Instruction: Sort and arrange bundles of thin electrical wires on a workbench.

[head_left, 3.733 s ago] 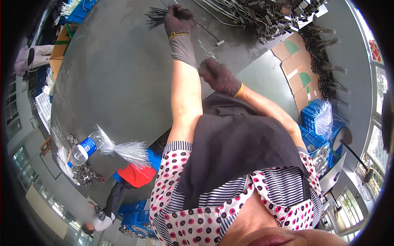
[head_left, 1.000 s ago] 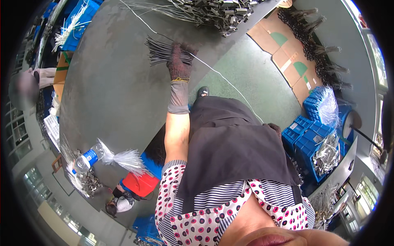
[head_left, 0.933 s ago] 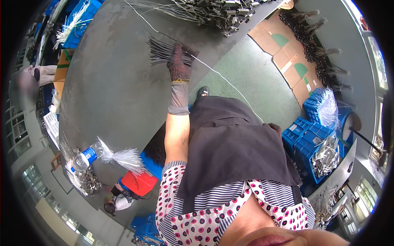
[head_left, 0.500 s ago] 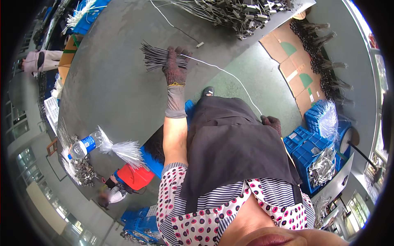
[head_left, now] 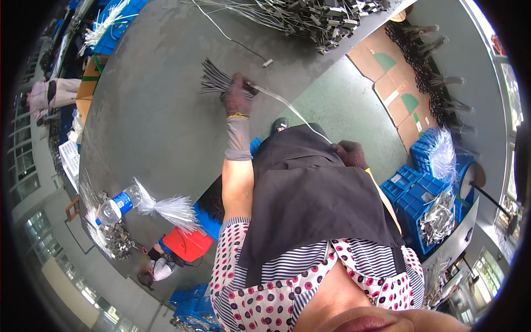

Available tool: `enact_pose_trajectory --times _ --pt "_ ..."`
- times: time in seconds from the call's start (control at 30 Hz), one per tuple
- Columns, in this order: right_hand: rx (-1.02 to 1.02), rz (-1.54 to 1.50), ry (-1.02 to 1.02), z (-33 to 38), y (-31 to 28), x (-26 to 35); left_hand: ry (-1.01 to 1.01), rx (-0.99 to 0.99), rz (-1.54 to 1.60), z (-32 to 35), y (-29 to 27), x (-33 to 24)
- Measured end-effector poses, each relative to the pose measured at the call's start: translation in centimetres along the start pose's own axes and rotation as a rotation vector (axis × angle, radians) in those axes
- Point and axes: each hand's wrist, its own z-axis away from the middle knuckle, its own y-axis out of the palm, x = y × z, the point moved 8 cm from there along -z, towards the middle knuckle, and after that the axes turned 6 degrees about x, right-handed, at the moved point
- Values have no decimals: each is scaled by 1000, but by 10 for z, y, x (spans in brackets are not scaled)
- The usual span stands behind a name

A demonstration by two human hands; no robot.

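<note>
My left hand (head_left: 239, 98), in a dark knitted glove, is closed around a bundle of thin dark grey cables (head_left: 214, 80) above the grey table. The cable ends fan out on its left side. From this hand a white wire (head_left: 290, 107) runs down to the right, smeared by motion. My right hand (head_left: 349, 154), gloved alike, has its fingers closed on the wire's other end beside my dark apron (head_left: 326, 193). Beyond my left hand a single wire with a small white connector (head_left: 267, 63) lies on the table.
A pile of cables with metal connectors (head_left: 332, 25) covers the table's far right. Flattened cardboard (head_left: 390, 91) with dark cable bundles lies to the right, near blue crates (head_left: 420, 205). At left are a plastic bottle (head_left: 119, 205) and bundled white strands (head_left: 168, 210). Other people are farther off.
My right hand has moved up and left, closer to my left hand, with the wire. My left hand has shifted slightly toward me, and the cable bundle has tilted.
</note>
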Motion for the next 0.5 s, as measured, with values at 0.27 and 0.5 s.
enact_pose_trajectory --times 0.27,0.5 --pt "104 100 -6 -24 -5 -31 -107 4 -193 28 5 6" --pt "141 18 -350 -78 16 133 -174 47 -291 28 40 40"
